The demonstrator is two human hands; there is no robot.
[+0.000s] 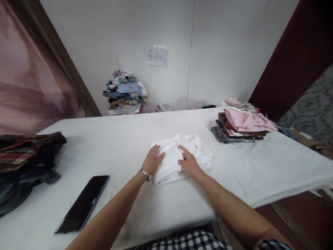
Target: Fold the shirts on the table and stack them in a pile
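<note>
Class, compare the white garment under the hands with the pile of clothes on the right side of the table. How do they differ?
The white garment is a single plain white piece; the right-hand pile stacks several pieces in pink, brown and blue.
The garment lies low and nearly flat; the pile stands taller.
The left hand and right hand rest on the garment; nothing touches the pile.
Both are folded cloth on the same white table.

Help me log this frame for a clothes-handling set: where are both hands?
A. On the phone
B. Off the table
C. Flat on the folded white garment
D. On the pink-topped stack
C: the left hand and right hand rest, fingers spread, on the folded white garment.
</note>
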